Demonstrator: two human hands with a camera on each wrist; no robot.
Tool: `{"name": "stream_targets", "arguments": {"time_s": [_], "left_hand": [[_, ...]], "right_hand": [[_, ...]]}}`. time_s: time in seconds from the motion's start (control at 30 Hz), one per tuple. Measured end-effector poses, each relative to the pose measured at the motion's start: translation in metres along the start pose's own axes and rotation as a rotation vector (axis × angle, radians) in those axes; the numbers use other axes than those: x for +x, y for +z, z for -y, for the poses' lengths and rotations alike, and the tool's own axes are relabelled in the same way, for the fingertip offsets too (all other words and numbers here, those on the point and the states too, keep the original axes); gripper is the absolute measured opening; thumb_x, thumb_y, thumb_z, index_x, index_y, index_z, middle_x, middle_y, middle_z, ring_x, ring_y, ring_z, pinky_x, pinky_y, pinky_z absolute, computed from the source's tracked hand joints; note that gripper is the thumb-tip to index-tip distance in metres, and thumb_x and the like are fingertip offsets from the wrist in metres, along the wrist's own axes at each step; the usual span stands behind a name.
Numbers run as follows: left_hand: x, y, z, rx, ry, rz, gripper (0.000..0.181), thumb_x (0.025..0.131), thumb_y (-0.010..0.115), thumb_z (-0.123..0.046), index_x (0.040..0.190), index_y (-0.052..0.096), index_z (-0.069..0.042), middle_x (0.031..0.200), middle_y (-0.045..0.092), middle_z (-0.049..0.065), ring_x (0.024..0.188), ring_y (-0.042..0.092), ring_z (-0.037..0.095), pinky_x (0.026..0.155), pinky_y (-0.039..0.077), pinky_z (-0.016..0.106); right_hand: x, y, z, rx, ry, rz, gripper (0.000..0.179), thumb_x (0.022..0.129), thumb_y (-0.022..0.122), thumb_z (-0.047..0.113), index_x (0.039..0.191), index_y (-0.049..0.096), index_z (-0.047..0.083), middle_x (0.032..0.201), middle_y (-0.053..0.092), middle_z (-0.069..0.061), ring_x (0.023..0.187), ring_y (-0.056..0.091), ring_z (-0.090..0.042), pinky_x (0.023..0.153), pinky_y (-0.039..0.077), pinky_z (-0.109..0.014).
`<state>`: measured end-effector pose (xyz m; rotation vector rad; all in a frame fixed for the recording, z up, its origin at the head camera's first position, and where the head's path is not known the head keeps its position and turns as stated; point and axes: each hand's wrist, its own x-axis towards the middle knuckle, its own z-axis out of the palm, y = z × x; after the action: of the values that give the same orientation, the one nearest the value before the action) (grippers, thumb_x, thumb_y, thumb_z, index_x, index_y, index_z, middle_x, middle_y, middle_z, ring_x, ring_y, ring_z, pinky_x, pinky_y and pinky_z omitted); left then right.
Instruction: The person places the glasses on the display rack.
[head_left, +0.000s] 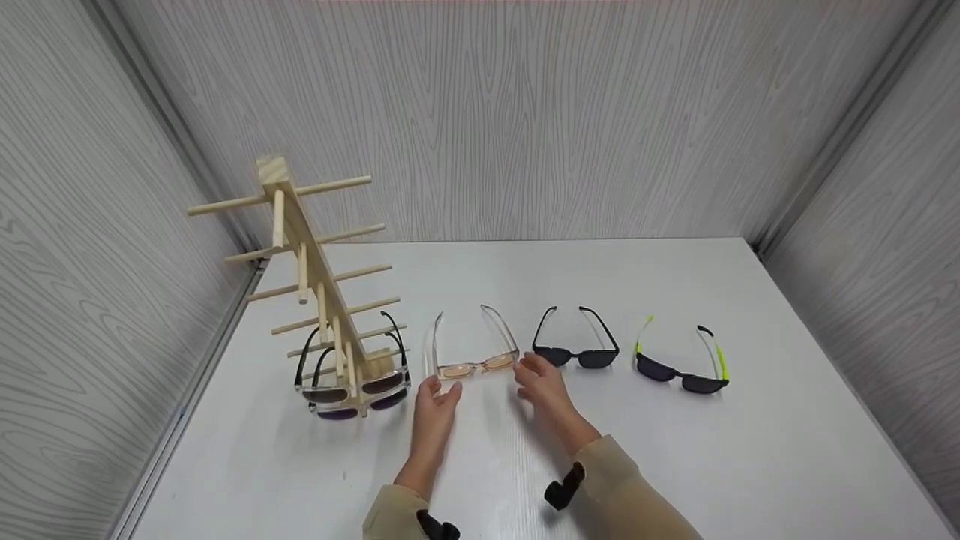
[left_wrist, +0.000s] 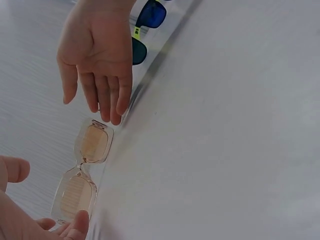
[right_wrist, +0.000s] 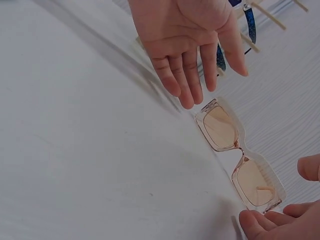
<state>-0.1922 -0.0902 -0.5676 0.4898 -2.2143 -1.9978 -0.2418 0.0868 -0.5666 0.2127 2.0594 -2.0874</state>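
Note:
Clear-framed glasses with pale orange lenses (head_left: pixel 478 367) stand on the white table with their temples unfolded toward the back wall. At their left corner is my left hand (head_left: pixel 433 420), thumb apart from the fingers. My right hand (head_left: pixel 551 394) is at the other corner, its fingers extended and slightly bent. In the left wrist view, the left fingertips (left_wrist: pixel 80 222) overlap the near end of the frame, and the right hand (left_wrist: pixel 100 55) points down at the opposite end. The right wrist view shows the right fingertips (right_wrist: pixel 250 220) right at the frame's corner. Neither hand grips anything.
On the left stands a wooden peg rack (head_left: pixel 307 247), with two pairs of clear-fronted, dark-lensed sunglasses (head_left: pixel 382 384) on its low pegs. Black sunglasses (head_left: pixel 596 358) lie just right of my right hand. Farther right are black sunglasses with neon-yellow temples (head_left: pixel 701 384). Grey wood-grain walls enclose the table.

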Motion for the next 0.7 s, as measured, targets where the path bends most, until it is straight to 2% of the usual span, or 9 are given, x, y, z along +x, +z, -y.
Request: {"name": "stream_targets", "arguments": {"time_s": [0.27,0.43,0.57,0.7], "left_hand": [[0.007,0.001,0.002,-0.009,-0.025,-0.047,0.055,0.090,0.059,-0.018,0.131,0.036,0.010,0.129,0.042,0.031,0.111,0.049,0.042,0.094,0.040,0.047],[0.011,0.002,0.001,0.010,-0.044,-0.078,0.054,0.090,0.059,-0.019,0.130,0.038,0.010,0.128,0.045,0.031,0.114,0.048,0.042,0.096,0.039,0.046],[0.014,0.004,0.002,-0.002,-0.051,-0.069,0.053,0.091,0.057,-0.019,0.130,0.038,0.011,0.128,0.044,0.031,0.115,0.048,0.042,0.094,0.041,0.046],[0.017,0.005,0.002,-0.017,-0.056,-0.042,0.054,0.092,0.056,-0.019,0.131,0.036,0.011,0.129,0.042,0.032,0.106,0.054,0.039,0.085,0.047,0.043]], "right_hand": [[0.003,0.006,0.006,-0.077,0.022,-0.044,0.055,0.094,0.055,0.020,0.138,0.034,-0.006,0.137,0.039,-0.026,0.113,0.052,-0.037,0.079,0.051,-0.040],[0.007,0.008,0.007,-0.116,0.029,-0.049,0.057,0.094,0.056,0.023,0.138,0.034,-0.006,0.138,0.039,-0.025,0.111,0.054,-0.035,0.078,0.052,-0.038],[0.010,0.008,0.005,-0.138,0.027,-0.049,0.058,0.094,0.055,0.025,0.137,0.034,-0.007,0.136,0.041,-0.026,0.108,0.055,-0.034,0.078,0.052,-0.038],[0.011,0.009,0.005,-0.156,0.031,-0.040,0.058,0.094,0.055,0.027,0.138,0.034,-0.006,0.134,0.043,-0.025,0.107,0.056,-0.033,0.078,0.052,-0.038]]}}
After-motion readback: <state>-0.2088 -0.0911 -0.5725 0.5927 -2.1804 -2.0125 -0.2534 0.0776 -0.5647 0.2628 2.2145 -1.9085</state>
